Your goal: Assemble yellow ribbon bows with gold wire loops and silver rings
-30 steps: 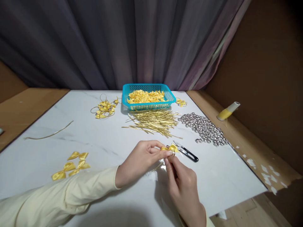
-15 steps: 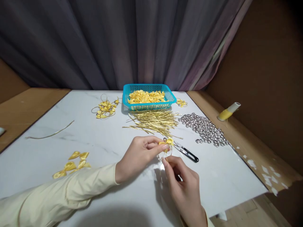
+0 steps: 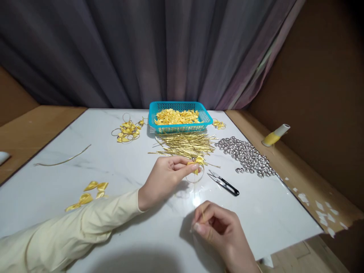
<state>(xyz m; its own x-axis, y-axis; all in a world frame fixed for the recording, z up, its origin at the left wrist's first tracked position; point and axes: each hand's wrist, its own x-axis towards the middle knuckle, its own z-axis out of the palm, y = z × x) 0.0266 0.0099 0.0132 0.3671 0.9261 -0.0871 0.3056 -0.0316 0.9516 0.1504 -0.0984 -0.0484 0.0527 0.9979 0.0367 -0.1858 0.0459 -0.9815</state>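
Observation:
Between the thumb and fingers of my left hand (image 3: 167,180) is a yellow satin ribbon bow (image 3: 200,160) with a small silver bead and a round loop of gold cord (image 3: 202,175). A fine thread (image 3: 195,191) runs from the bow down toward my right hand (image 3: 217,229). My right hand is closed in a pinch on that thread, lower and nearer to me, its end poking out above the fingers. Black-handled thread snips (image 3: 226,184) lie on the table to the right of the bow. The knot on the bow is hidden by my left fingers.
A blue basket (image 3: 209,122) of yellow bows stands at the back, with gold cords (image 3: 184,144) before it. Silver beads (image 3: 246,155) are heaped at right. Finished looped bows (image 3: 128,131) and loose bows (image 3: 85,198) lie at left. A thread spool (image 3: 274,136) stands by the right wall.
My right hand has moved down and toward me, away from the bow, drawing the thread out. My left hand has risen slightly with the bow.

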